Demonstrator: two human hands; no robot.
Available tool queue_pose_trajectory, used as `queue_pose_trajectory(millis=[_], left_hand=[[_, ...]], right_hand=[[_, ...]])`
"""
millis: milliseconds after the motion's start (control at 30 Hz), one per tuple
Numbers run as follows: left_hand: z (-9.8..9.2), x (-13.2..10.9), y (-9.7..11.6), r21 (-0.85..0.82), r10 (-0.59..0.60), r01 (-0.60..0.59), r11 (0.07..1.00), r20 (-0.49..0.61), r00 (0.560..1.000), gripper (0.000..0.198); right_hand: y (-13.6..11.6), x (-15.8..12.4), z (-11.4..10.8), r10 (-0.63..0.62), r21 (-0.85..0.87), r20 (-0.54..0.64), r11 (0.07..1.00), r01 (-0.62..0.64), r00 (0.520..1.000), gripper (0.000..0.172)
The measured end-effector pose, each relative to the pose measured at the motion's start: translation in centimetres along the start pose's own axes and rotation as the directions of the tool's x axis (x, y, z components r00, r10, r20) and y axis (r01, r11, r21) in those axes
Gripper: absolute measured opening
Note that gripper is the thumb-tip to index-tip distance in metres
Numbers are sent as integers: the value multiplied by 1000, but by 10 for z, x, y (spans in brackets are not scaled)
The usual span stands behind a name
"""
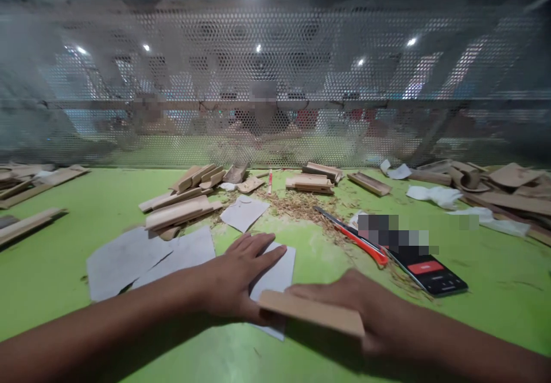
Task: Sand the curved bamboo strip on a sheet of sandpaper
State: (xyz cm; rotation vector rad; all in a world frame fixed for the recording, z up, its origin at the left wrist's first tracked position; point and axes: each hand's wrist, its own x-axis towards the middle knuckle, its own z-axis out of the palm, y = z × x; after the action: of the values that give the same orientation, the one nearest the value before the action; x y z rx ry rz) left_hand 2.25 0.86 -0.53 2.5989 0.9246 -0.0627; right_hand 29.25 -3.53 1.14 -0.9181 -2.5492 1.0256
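Observation:
My left hand (241, 277) lies with fingers spread over a sheet of white paper (279, 268). Its thumb is by the near end of a flat tan strip (314, 313), which looks like wood or dried sheath; whether they touch I cannot tell. My right hand (353, 302) grips that strip at its right end, holding it tilted above the table and the paper's lower edge. To the left of my left hand lie larger white paper pieces (150, 256), with a dark gap between them. A smaller paper piece (244, 212) is just beyond my left fingertips.
The green table (318, 251) holds stacked tan curved pieces (181, 211), shavings (301, 205), a long orange-red-handled tool (361, 242), a phone (430, 268) and a small red-and-white tube (270, 182). More tan scraps (508, 188) pile at right. A perforated screen (258, 84) closes the back.

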Motion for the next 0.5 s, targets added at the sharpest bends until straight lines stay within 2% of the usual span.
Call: queue_pose_trajectory(millis=[100, 133, 200, 233, 300, 367, 467, 500], left_hand=[[0, 0, 0, -6, -14, 14, 1000, -4, 1000, 110], [0, 0, 0, -1, -12, 12, 1000, -6, 1000, 109], [0, 0, 1, 9, 0, 0, 1000, -15, 1000, 110], [-1, 0, 1, 8, 5, -5, 1000, -24, 1000, 110], [-1, 0, 2, -5, 10, -10, 1000, -38, 999, 108], [-2, 0, 4, -16, 0, -1, 1000, -29, 1000, 107], [-2, -1, 5, -29, -5, 5, 1000, -13, 1000, 108], [-2, -1, 5, -34, -7, 7, 999, -21, 1000, 108]], right_hand=[[-1, -3, 0, 22, -86, -106, 996, -31, 994, 33], [-1, -4, 0, 40, -64, -113, 997, -48, 993, 30], [0, -3, 0, 30, 36, 15, 999, -30, 999, 28], [1, -2, 0, 19, 66, 30, 998, -21, 999, 30], [6, -1, -3, 34, 58, -89, 998, -29, 995, 38], [9, 0, -6, 61, 12, -144, 998, -59, 988, 45], [9, 1, -10, 122, 17, -32, 992, -121, 992, 49], [7, 1, -11, 135, 7, -60, 991, -134, 989, 47]])
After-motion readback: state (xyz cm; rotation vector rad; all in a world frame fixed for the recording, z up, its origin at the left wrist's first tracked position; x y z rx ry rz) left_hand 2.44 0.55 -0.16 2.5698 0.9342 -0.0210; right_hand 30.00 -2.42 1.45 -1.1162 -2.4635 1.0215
